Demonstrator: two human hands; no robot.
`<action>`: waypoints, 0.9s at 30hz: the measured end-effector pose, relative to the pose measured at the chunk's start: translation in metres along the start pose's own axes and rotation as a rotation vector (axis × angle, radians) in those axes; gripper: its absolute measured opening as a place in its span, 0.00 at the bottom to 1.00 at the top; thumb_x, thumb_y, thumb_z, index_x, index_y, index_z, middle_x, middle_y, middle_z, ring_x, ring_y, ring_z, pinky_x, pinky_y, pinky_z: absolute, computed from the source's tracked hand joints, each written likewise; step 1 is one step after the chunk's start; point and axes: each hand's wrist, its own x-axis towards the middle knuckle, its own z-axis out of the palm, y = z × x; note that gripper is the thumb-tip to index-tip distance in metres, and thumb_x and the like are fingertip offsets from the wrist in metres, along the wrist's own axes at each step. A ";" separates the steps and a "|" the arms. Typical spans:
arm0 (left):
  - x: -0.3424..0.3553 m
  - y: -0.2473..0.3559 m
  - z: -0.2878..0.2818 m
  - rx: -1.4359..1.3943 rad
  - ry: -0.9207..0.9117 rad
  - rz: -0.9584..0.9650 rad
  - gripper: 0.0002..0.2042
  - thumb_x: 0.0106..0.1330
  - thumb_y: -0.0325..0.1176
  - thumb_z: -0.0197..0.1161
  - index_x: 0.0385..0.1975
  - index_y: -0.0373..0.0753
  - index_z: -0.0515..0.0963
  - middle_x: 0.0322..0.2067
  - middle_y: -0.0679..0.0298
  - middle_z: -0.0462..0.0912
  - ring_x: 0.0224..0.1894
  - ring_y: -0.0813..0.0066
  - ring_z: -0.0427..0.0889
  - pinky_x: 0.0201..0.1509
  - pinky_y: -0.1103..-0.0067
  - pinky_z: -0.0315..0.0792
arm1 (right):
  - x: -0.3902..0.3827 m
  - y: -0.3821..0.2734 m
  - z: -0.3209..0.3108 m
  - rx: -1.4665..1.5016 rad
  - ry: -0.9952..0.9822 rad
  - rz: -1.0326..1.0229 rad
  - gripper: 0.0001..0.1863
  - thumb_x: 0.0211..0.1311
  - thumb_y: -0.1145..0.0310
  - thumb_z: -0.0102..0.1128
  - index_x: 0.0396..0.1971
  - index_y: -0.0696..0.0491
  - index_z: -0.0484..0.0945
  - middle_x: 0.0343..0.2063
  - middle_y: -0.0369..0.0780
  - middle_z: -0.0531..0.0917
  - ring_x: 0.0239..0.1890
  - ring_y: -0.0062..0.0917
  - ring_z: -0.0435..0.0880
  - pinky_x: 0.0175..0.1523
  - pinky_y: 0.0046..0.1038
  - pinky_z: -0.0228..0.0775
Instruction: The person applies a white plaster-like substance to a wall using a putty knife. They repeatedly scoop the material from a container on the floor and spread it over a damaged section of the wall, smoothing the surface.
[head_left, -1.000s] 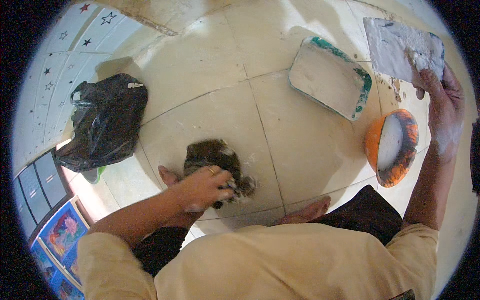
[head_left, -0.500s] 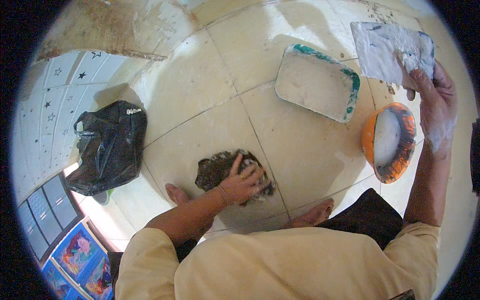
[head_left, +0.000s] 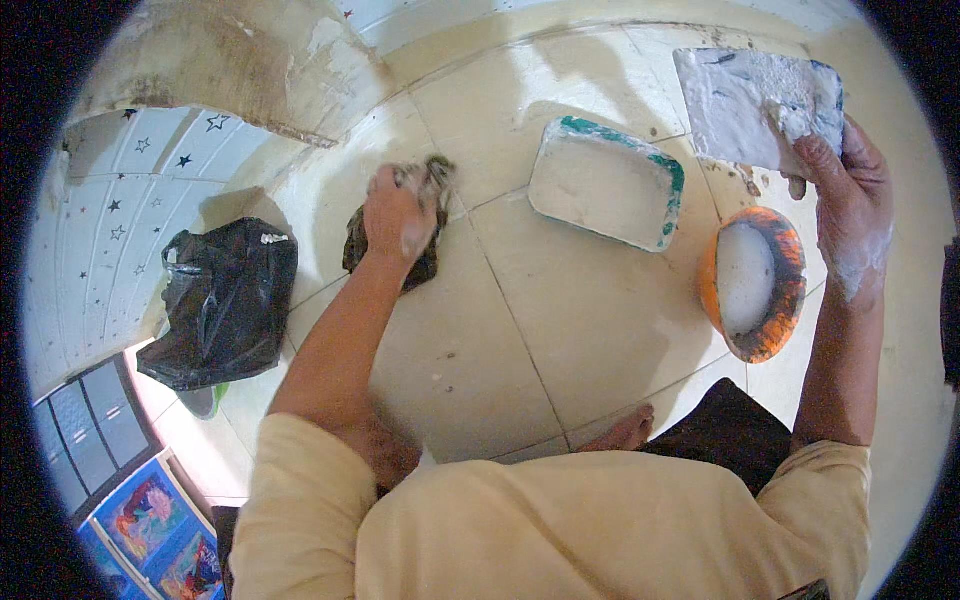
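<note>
My left hand (head_left: 398,220) is closed on a dark, dirty cloth (head_left: 420,265), which it presses to or holds just over the tiled floor at the left of centre; motion blurs the fingers and part of the cloth. Up at the far right, my right hand (head_left: 850,195) grips a flat rectangular plastering blade (head_left: 745,105) smeared with wet white paste, thumb on its near face. White residue coats that hand and wrist. Below the blade stands an orange bowl (head_left: 708,285) holding a whitish mix. Left of the bowl lies a green-rimmed rectangular tray (head_left: 600,190) coated with pale paste.
A black plastic bag (head_left: 230,300) sits at the left beside a star-patterned white panel (head_left: 110,220). Colourful pictures (head_left: 150,520) stand at the lower left. A stained, peeling surface (head_left: 250,70) juts in at the upper left. My bare foot (head_left: 622,430) rests near the bowl. Crumbs dot the tiles.
My left hand has moved forward and a little left, taking the dark cloth from near my feet. My right hand, still holding the blade, has shifted slightly left in the picture.
</note>
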 end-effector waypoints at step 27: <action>-0.073 -0.028 0.020 0.412 -0.467 0.530 0.30 0.52 0.42 0.62 0.58 0.43 0.68 0.64 0.48 0.55 0.68 0.47 0.50 0.65 0.47 0.46 | 0.003 -0.010 0.052 0.092 -0.186 0.323 0.08 0.54 0.74 0.56 0.35 0.57 0.77 0.22 0.33 0.77 0.21 0.17 0.73 0.24 0.19 0.66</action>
